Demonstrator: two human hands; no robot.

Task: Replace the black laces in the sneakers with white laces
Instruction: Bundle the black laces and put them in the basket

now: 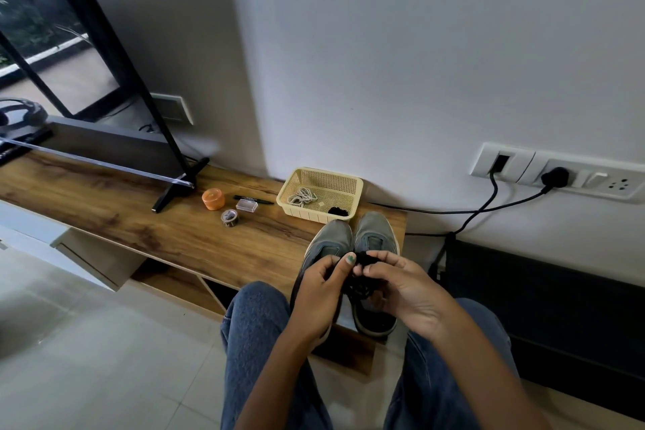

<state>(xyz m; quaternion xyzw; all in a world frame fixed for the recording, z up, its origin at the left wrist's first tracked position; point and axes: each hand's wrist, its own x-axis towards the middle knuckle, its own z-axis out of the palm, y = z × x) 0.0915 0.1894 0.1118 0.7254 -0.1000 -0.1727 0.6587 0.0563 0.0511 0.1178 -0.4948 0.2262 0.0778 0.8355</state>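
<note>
Sneakers: a grey pair [352, 241] standing side by side, toes pointing far, at the near right end of the wooden shelf [146, 220]; heels partly hidden behind the hands.
Black lace, in hand: a bunched dark tangle [364, 263] held over the right-hand sneaker, between the two hands.
Left hand: [323, 290] fingers curled, thumb and fingertips pinching at the black bunch from the left.
Right hand: [401, 286] fingers curled round the same black bunch from the right.
Basket: a cream perforated plastic tray [345, 185], just beyond the sneaker toes, against the wall.
White laces: a loose coil [302, 197] lying in the left part of the basket.
Black lace, in basket: a small dark clump [338, 211] in the near right corner of the basket.
Orange container: a round tub [213, 199] left of the basket.
Tape roll: [229, 218] just near of the orange tub.
Clear box: a small case [246, 205] between the tub and the basket.
Pen: a black one [253, 200] lying just beyond the clear box.
Television: a flat screen [69, 45] on a black stand, far left on the shelf.
Wall sockets: a white panel [558, 176] on the right wall, two black cables plugged in.
Legs: blue jeans [254, 342] at the near edge.
</note>
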